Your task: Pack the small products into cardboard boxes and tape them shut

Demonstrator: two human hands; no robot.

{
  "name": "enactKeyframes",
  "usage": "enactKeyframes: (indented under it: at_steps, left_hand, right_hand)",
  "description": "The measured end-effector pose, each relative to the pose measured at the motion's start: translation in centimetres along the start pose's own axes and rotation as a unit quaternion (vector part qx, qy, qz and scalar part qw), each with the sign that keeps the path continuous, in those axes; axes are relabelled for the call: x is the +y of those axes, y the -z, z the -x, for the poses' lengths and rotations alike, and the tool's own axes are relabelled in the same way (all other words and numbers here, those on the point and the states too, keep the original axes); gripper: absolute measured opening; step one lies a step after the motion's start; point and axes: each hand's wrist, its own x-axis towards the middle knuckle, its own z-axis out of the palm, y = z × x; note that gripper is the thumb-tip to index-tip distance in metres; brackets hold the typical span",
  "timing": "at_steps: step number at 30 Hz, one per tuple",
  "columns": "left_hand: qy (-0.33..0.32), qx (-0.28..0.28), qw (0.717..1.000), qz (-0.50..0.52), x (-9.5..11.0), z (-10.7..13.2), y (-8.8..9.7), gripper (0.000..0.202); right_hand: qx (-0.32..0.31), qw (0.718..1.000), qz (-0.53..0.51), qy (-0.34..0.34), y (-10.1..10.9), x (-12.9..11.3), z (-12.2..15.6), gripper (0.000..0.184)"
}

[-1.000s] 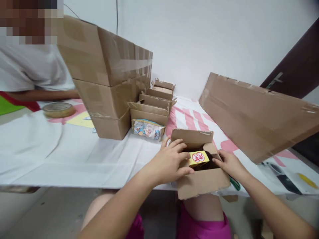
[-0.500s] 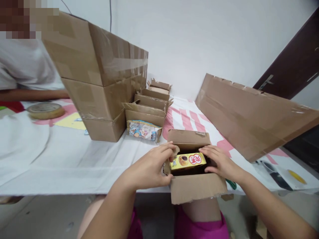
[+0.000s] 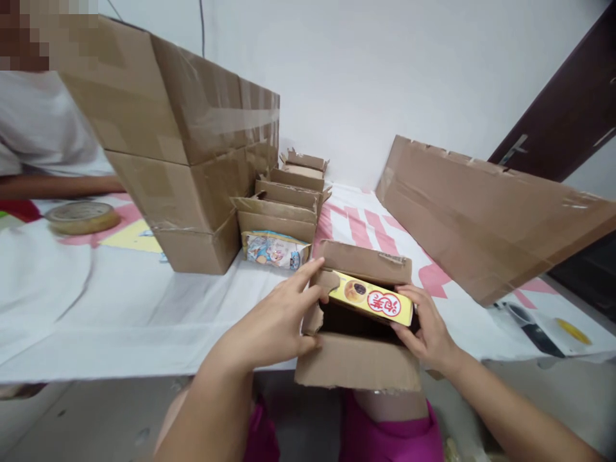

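An open cardboard box (image 3: 359, 369) with its flaps folded out sits at the table's near edge, in front of me. Inside, toward its far wall, lies a yellow snack box (image 3: 359, 292) with a round filled biscuit and red lettering on it. My left hand (image 3: 283, 314) grips the cardboard box's left side and flap, fingers on the far side and thumb near the front. My right hand (image 3: 428, 327) is closed round the right end of the snack box, thumb below and fingers above. The right wall of the cardboard box is mostly hidden behind that hand.
Taped cardboard boxes (image 3: 168, 135) are stacked at the left. Beside them stand open boxes (image 3: 279, 208) and a printed snack packet (image 3: 275, 249). A tape roll (image 3: 83, 218) lies far left, near another person's arm (image 3: 58, 187). A large cardboard piece (image 3: 481, 218) stands at the right.
The snack box has turned, its right end now nearer me, and lies closer to the far wall. My right hand has closed round that end. The cardboard box has shifted slightly left at its near side.
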Motion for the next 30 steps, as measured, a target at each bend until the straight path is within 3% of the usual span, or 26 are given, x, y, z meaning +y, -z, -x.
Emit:
enactKeyframes:
  at_steps: [3,7,11,16,21,25,28,30]
  left_hand:
    - [0.014,0.022,0.999,0.019,-0.5,-0.3,0.0,0.040]
    - [0.014,0.044,0.998,0.039,-1.2,-0.7,-0.4,0.062]
    - [0.065,0.094,0.992,0.059,-2.1,-1.7,-1.5,0.072]
    - [0.190,0.152,0.969,0.052,-2.4,-2.7,-2.2,0.054]
    - [0.179,0.182,0.964,0.069,-1.9,-3.1,-2.4,0.046]
    - [0.172,0.200,0.960,0.090,-1.6,-3.3,-2.5,0.045]
    - [0.188,0.227,0.953,0.064,-1.5,-3.4,-2.4,0.044]
    - [0.209,0.247,0.946,0.022,-1.6,-3.4,-2.1,0.044]
  right_hand:
    - [0.047,0.999,-0.017,-0.006,-0.4,0.4,0.2,0.048]
    - [0.127,0.991,-0.016,-0.027,-0.9,1.0,0.3,0.046]
    - [0.158,0.986,0.000,-0.048,-1.4,1.4,0.3,0.047]
    - [0.214,0.975,0.061,-0.005,-0.5,1.2,-0.1,0.056]
    - [0.291,0.952,0.090,-0.005,1.3,0.3,-0.4,0.058]
    - [0.322,0.940,-0.012,-0.115,1.7,0.2,-0.3,0.060]
    - [0.340,0.901,-0.147,-0.228,1.7,1.0,-0.4,0.059]
    - [0.359,0.879,-0.186,-0.253,1.8,1.7,-0.5,0.058]
